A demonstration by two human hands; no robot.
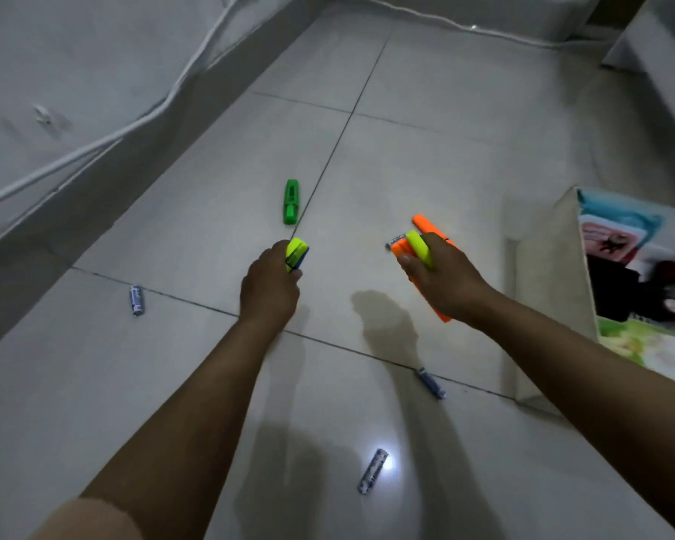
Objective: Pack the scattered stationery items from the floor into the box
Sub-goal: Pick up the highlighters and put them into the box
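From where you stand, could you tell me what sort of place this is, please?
Probably a room in a home: a grey tiled floor, a white cable running along the wall, and an open box of household odds and ends on the floor.

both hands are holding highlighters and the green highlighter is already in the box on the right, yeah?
Not quite. The head view shows the green highlighter lying on the floor tiles, ahead of the left hand, not in the box. The rest holds: the left hand and the right hand each grip highlighters, and the box is on the right.
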